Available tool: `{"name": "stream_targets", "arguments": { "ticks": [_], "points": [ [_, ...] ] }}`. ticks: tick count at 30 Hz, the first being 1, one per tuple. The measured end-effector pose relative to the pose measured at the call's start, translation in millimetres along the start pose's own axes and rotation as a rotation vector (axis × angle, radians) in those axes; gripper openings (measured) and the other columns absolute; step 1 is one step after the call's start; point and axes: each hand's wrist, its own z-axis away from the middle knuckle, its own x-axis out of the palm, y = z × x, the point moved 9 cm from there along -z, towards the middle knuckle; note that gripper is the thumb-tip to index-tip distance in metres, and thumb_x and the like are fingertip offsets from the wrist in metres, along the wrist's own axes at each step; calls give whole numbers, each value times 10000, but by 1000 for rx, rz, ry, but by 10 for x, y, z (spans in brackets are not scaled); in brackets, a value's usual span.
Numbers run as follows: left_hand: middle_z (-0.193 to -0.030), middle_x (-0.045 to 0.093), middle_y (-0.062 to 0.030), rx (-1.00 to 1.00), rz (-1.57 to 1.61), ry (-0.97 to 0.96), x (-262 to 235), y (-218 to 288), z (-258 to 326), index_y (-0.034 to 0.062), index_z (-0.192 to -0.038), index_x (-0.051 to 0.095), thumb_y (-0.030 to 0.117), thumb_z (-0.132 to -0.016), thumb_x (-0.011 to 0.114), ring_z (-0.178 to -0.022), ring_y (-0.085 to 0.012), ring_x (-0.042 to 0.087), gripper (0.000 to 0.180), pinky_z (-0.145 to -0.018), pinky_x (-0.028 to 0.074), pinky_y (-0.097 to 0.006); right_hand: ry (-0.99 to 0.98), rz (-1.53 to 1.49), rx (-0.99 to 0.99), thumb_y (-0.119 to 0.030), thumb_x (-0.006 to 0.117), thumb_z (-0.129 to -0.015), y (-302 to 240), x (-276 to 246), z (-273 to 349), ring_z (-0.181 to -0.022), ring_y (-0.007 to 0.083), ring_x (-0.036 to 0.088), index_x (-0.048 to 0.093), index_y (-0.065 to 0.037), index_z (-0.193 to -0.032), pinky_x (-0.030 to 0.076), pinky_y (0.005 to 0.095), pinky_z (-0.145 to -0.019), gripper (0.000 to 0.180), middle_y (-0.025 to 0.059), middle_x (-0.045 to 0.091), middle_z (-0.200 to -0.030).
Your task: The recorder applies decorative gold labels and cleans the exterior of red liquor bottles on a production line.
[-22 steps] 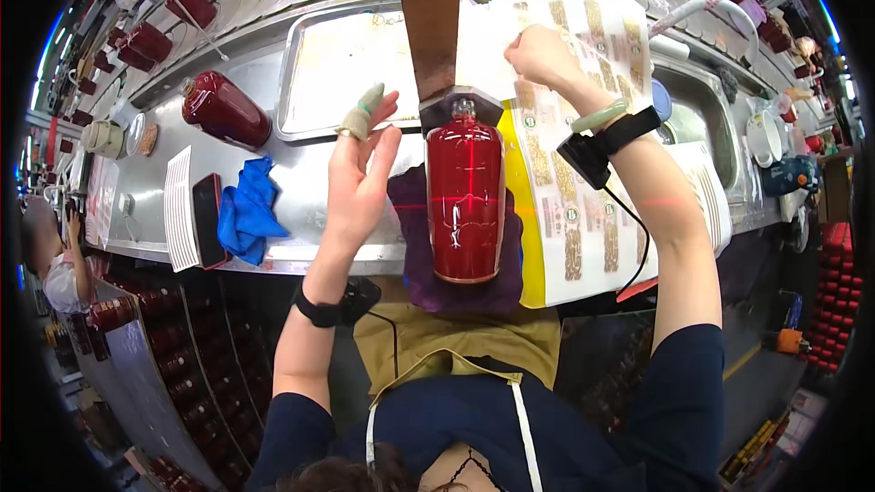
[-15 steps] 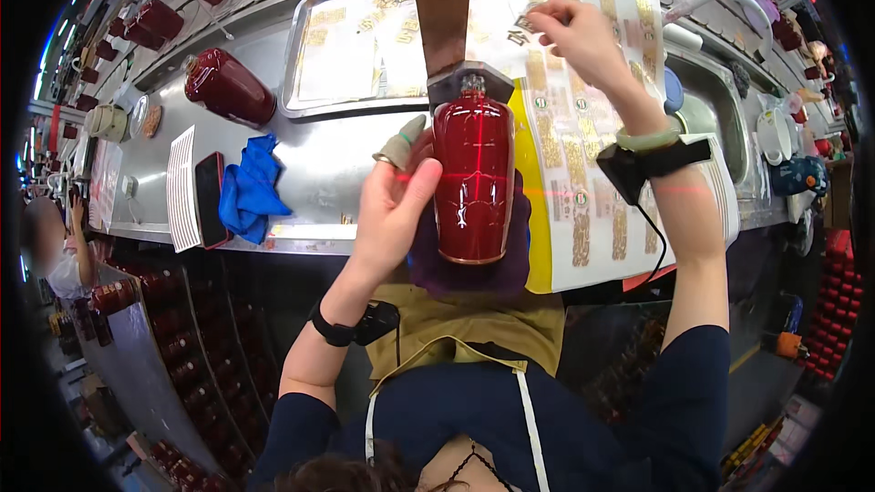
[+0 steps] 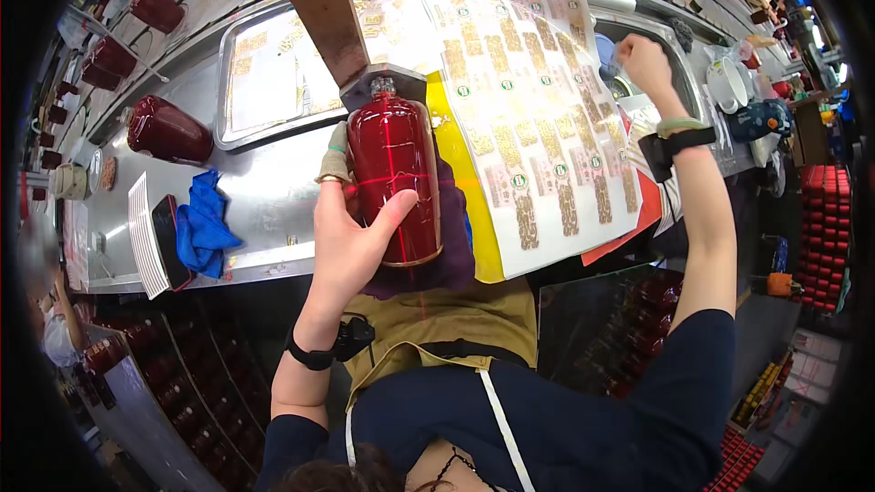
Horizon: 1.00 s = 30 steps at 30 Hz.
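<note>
A dark red glass bottle [image 3: 394,150] lies with its neck against a dark metal holder [image 3: 387,82] at the end of a brown post. Red laser lines cross its front. My left hand [image 3: 349,237] grips the bottle's left side, thumb over the front, with covers on some fingertips. Purple cloth [image 3: 456,241] lies under the bottle. Above the sink's near-left part, my right hand [image 3: 645,66] is closed, fingers curled in; whatever it may hold is hidden. White sheets of gold decals [image 3: 519,128] lie between the bottle and that hand.
Left of the bottle are a blue cloth [image 3: 208,228], a phone [image 3: 171,241], a striped card [image 3: 148,232] and another red bottle [image 3: 169,130]. A metal tray [image 3: 225,82] with paper stands behind. To the right is a sink [image 3: 700,109]; a yellow sheet [image 3: 465,191] lies under the decals.
My right hand has moved right, from over the decal sheets to the sink. My left thumb has come over the bottle's front. The whole view has swung to the right.
</note>
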Motion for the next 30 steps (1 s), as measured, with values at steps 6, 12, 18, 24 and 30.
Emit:
{"name": "stream_targets", "arguments": {
  "ticks": [6, 12, 18, 24, 30],
  "points": [
    [-1346, 627, -179, -81, -18, -34, 15, -101, -5, -44, -1533, 347, 163, -890, 808, -1156, -217, 677, 818, -978, 551, -364, 44, -81, -115, -178, 694, -834, -169, 129, 153, -897, 387, 731, 780, -108, -944, 576, 464, -802, 156, 161, 760, -916],
    [-1395, 586, -183, -49, 99, -71, 42, -102, -20, -45, -1540, 321, 146, -924, 783, -1230, -206, 637, 794, -1025, 538, -369, 94, -557, -426, -56, 680, -944, -1920, -1278, 1145, -778, 247, 722, 705, -2, -1035, 544, 336, -736, 108, 136, 738, -875],
    [-1432, 560, -158, -278, 676, -125, -11, -125, -23, -35, -1536, 329, 137, -1064, 580, -1242, -196, 623, 561, -1044, 529, -358, -274, -948, -707, 29, 647, -951, -3081, -1456, 1994, -843, 195, 699, 669, 0, -1117, 540, 303, -776, 169, 106, 711, -892],
    [-1428, 550, -156, -123, 322, -105, 27, -66, -40, -25, -1543, 308, 79, -951, 758, -1283, -210, 600, 750, -1077, 522, -371, -258, -927, -756, -19, 666, -924, -3354, -1125, 2034, -862, 332, 712, 631, -8, -1076, 556, 398, -749, 156, 151, 724, -928],
    [-1421, 551, -165, -124, 301, -83, 22, -70, -30, -40, -1518, 322, 120, -941, 780, -1279, -217, 602, 753, -1079, 519, -382, -162, -1043, -477, -115, 698, -964, -3177, -899, 1760, -707, 155, 602, 666, -19, -1147, 483, 307, -656, 209, 50, 629, -795]
  ]
}}
